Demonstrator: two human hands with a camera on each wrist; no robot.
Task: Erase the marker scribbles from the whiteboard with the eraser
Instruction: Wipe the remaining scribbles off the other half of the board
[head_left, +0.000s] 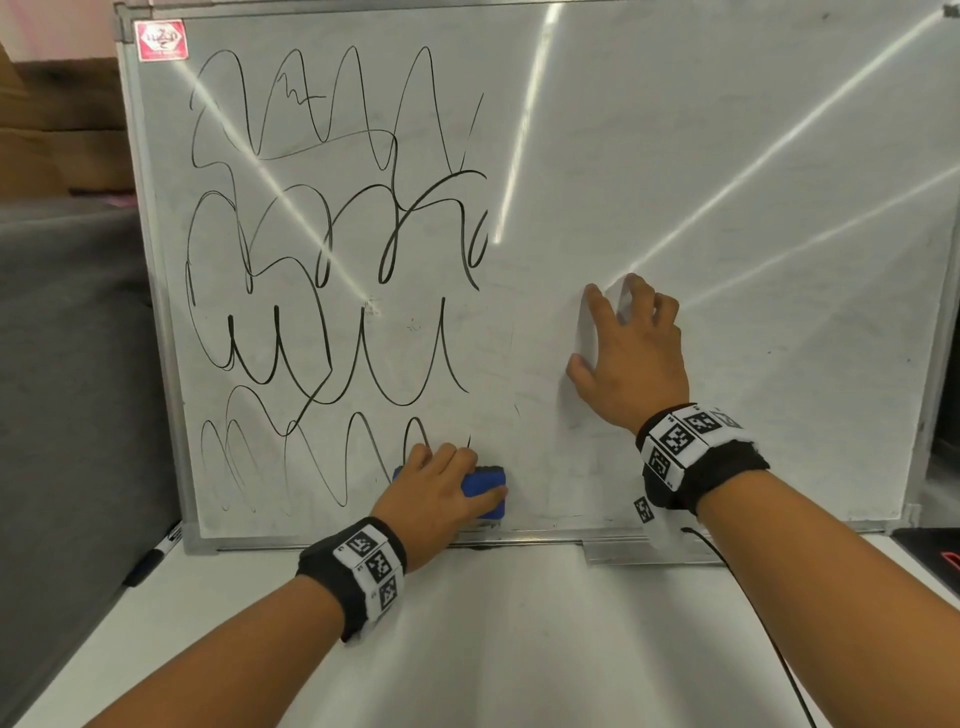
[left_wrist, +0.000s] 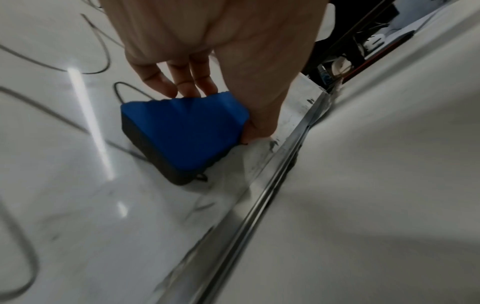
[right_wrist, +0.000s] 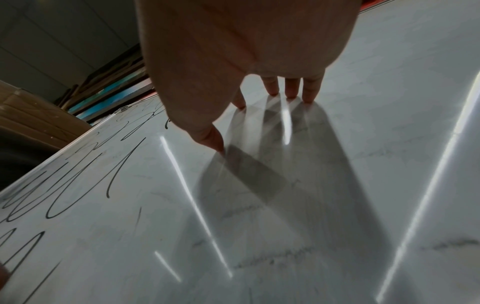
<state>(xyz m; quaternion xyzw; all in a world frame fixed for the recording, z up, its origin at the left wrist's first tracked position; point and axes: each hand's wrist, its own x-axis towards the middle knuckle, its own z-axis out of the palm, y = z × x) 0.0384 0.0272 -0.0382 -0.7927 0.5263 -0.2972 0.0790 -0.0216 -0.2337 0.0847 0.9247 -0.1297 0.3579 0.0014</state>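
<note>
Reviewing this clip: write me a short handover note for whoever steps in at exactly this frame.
Left hand grips the blue eraser, pressed on the whiteboard near its bottom edge.
Right hand rests on the board's right half, fingers touching it, holding nothing.
Done: right half shows only faint smudges.
Left: black scribbles cover the left half, top to bottom; the eraser sits at their lower right corner.
</note>
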